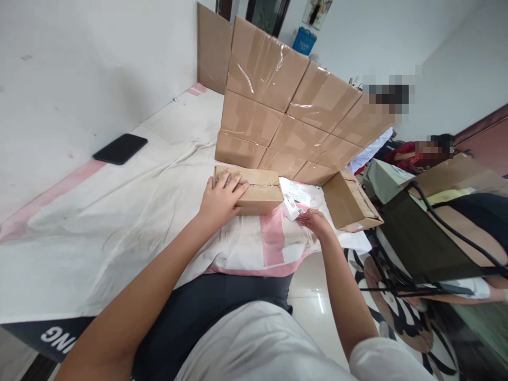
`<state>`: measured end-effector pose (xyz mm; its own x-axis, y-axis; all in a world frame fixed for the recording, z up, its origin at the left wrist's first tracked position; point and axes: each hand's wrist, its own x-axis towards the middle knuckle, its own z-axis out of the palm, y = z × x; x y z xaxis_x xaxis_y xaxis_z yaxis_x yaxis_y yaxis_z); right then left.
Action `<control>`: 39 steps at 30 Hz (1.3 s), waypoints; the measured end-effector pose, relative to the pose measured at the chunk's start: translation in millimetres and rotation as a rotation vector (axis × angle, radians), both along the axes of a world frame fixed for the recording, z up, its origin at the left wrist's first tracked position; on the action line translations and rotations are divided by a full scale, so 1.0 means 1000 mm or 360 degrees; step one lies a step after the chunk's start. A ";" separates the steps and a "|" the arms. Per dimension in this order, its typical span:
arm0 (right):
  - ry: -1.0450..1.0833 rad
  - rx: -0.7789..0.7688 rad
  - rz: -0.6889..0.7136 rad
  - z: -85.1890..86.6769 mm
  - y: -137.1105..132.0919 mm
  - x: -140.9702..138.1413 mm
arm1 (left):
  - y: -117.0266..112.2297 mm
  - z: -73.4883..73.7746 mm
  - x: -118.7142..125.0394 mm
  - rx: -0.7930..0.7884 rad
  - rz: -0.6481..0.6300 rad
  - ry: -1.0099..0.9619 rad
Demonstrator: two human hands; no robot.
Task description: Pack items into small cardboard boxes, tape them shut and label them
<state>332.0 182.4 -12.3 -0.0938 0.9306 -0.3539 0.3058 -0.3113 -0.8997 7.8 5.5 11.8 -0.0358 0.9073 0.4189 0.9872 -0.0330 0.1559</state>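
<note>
A small closed cardboard box (260, 197) lies on the cloth-covered table in front of me. My left hand (224, 196) rests on its left end, fingers spread over the top and front. To the right of the box, my right hand (313, 219) has its fingertips closed on a crumpled white piece of paper (291, 210). Just behind that lies a white sheet with small printed marks (297, 193), too small to read. An open-sided cardboard box (345, 203) stands beyond my right hand, near the table's right edge.
A wall of taped cardboard boxes (278, 106) rises behind the small box. On the left, a black flat device (121, 148) lies on the white and pink cloth (159, 211). To the right are a dark folding chair (432, 238) and other people. A wall borders the left side.
</note>
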 end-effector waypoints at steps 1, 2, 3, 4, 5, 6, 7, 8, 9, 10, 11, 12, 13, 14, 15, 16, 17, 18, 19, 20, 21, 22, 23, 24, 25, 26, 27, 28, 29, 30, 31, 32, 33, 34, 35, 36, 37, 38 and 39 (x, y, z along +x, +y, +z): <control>0.0008 0.0006 -0.0018 -0.002 -0.001 -0.001 | 0.000 0.000 0.000 -0.0001 0.0001 -0.0002; 0.0013 0.0015 -0.0039 -0.005 -0.001 -0.001 | 0.000 0.000 0.000 0.0000 0.0002 0.0001; 0.0016 0.0027 -0.0064 -0.007 -0.001 -0.003 | 0.000 0.000 0.000 0.0002 0.0006 0.0006; 0.0016 0.0038 -0.0088 -0.009 -0.001 -0.004 | -0.001 0.000 0.000 0.0003 0.0009 0.0013; 0.0013 0.0045 -0.0109 -0.010 0.000 -0.005 | -0.001 0.000 0.000 0.0002 0.0011 0.0021; 0.0008 0.0047 -0.0124 -0.011 0.001 -0.006 | -0.002 0.001 0.000 -0.0001 0.0012 0.0027; 0.0000 0.0044 -0.0131 -0.010 0.001 -0.007 | -0.003 0.001 0.001 -0.0004 0.0013 0.0031; -0.0009 0.0039 -0.0133 -0.008 0.002 -0.007 | -0.003 0.001 0.001 -0.0007 0.0012 0.0034; -0.0020 0.0031 -0.0126 -0.006 0.003 -0.007 | -0.004 0.001 0.001 -0.0007 0.0008 0.0034; -0.0034 0.0022 -0.0112 -0.003 0.003 -0.007 | -0.004 0.001 0.001 -0.0004 0.0003 0.0031; -0.0050 0.0016 -0.0096 0.000 0.004 -0.007 | -0.004 0.001 0.001 0.0001 -0.0001 0.0024; -0.0071 0.0009 -0.0078 0.003 0.005 -0.006 | -0.005 0.001 0.002 0.0006 -0.0005 0.0014; -0.0095 0.0003 -0.0060 0.006 0.005 -0.006 | -0.005 0.001 0.002 0.0008 -0.0010 0.0003; -0.0119 -0.0004 -0.0044 0.009 0.006 -0.005 | -0.004 0.000 0.002 0.0007 -0.0012 -0.0006; -0.0141 -0.0010 -0.0033 0.011 0.007 -0.004 | -0.004 0.000 0.002 0.0004 -0.0013 -0.0011; -0.0158 -0.0016 -0.0026 0.012 0.009 -0.004 | -0.004 0.000 0.002 0.0000 -0.0012 -0.0010; -0.0169 -0.0023 -0.0023 0.013 0.009 -0.004 | -0.004 0.000 0.001 -0.0002 -0.0013 -0.0005; -0.0174 -0.0031 -0.0023 0.013 0.010 -0.004 | -0.003 -0.001 0.001 -0.0003 -0.0013 0.0002; -0.0171 -0.0041 -0.0024 0.013 0.010 -0.004 | -0.003 -0.001 0.001 -0.0002 -0.0013 0.0008; -0.0162 -0.0051 -0.0025 0.013 0.010 -0.004 | -0.003 -0.001 0.001 -0.0001 -0.0013 0.0013; -0.0149 -0.0058 -0.0027 0.012 0.009 -0.004 | -0.002 -0.001 0.001 0.0001 -0.0013 0.0014; -0.0133 -0.0062 -0.0032 0.012 0.008 -0.004 | -0.002 0.000 0.001 0.0002 -0.0013 0.0013; -0.0118 -0.0063 -0.0038 0.012 0.007 -0.005 | -0.002 0.000 0.001 0.0001 -0.0012 0.0012; -0.0104 -0.0060 -0.0045 0.012 0.006 -0.005 | -0.002 0.000 0.001 0.0001 -0.0010 0.0010; -0.0094 -0.0055 -0.0053 0.012 0.005 -0.005 | -0.002 0.000 0.001 -0.0002 -0.0007 0.0009; -0.0087 -0.0049 -0.0059 0.012 0.004 -0.006 | -0.002 0.000 0.001 -0.0007 -0.0002 0.0009; -0.0084 -0.0042 -0.0062 0.012 0.003 -0.006 | -0.002 0.000 0.001 -0.0012 0.0004 0.0011; -0.0082 -0.0034 -0.0064 0.013 0.002 -0.006 | -0.002 0.000 0.001 -0.0017 0.0010 0.0011; -0.0083 -0.0026 -0.0063 0.013 0.002 -0.006 | -0.002 0.000 0.001 -0.0019 0.0014 0.0009; -0.0086 -0.0017 -0.0060 0.014 0.001 -0.006 | -0.002 0.000 0.001 -0.0018 0.0012 0.0004; -0.0091 -0.0006 -0.0052 0.015 0.001 -0.005 | -0.002 0.000 0.002 -0.0014 0.0008 -0.0004; -0.0099 0.0008 -0.0042 0.016 0.001 -0.005 | -0.002 0.000 0.002 -0.0009 0.0002 -0.0011; -0.0111 0.0027 -0.0032 0.016 0.000 -0.004 | -0.002 0.000 0.002 -0.0004 -0.0004 -0.0015; -0.0125 0.0050 -0.0023 0.016 0.000 -0.004 | -0.002 0.000 0.002 -0.0003 -0.0008 -0.0014; -0.0141 0.0077 -0.0020 0.016 0.000 -0.003 | -0.003 0.000 0.002 -0.0005 -0.0009 -0.0010; -0.0157 0.0103 -0.0020 0.014 -0.001 -0.003 | -0.003 0.000 0.002 -0.0010 -0.0007 -0.0001; -0.0172 0.0126 -0.0021 0.012 -0.001 -0.003 | -0.003 0.000 0.003 -0.0015 -0.0004 0.0009; -0.0182 0.0142 -0.0023 0.010 -0.001 -0.003 | -0.003 0.000 0.003 -0.0020 -0.0002 0.0020; -0.0185 0.0152 -0.0023 0.007 -0.001 -0.003 | -0.003 0.000 0.003 -0.0024 0.0001 0.0029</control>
<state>328.9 180.9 -5.3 -0.0433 0.9616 -0.2711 0.4058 -0.2311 -0.8843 10.8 2.1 11.7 -0.0289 0.9135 0.4059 0.9899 -0.0303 0.1385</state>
